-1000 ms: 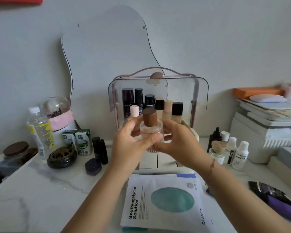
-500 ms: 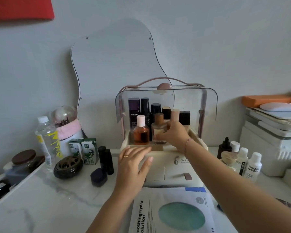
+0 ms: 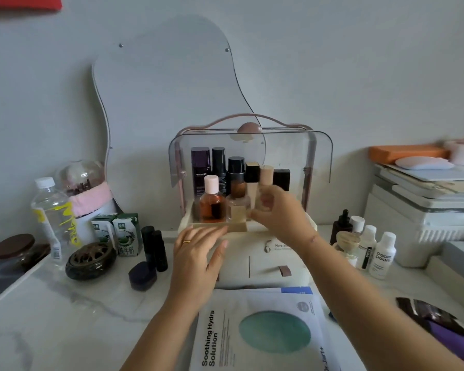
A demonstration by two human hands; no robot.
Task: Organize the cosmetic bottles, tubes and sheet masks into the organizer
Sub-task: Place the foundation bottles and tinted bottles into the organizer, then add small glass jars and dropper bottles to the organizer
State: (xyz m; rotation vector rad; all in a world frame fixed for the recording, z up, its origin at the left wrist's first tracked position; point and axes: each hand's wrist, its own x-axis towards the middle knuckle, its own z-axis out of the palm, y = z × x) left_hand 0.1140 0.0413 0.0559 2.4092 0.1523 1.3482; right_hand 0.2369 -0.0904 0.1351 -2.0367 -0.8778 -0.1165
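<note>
The cream organizer [image 3: 263, 266] stands mid-table with its clear lid [image 3: 316, 156] raised. Several dark and beige bottles fill its back row. In front stand an amber bottle with a pink cap [image 3: 212, 203] and a clear bottle with a brown cap [image 3: 237, 206]. My right hand [image 3: 277, 214] is just right of the clear bottle, blurred, fingers apart and empty. My left hand [image 3: 198, 254], wearing a ring, hovers open over the organizer's front edge. A stack of sheet masks [image 3: 257, 330] lies before the drawers.
Right of the organizer stand a dark dropper bottle [image 3: 342, 226] and several small white bottles [image 3: 381, 255]. Left are two black tubes [image 3: 154, 247], a purple jar [image 3: 142, 275], milk cartons [image 3: 118, 234], an incense burner [image 3: 91, 259] and a water bottle [image 3: 52, 210]. A purple packet [image 3: 439, 325] lies front right.
Both hands held the brown-capped bottle a second ago. The right hand set it in the organizer's front row and now draws off to the right; the left hand dropped to the organizer's front.
</note>
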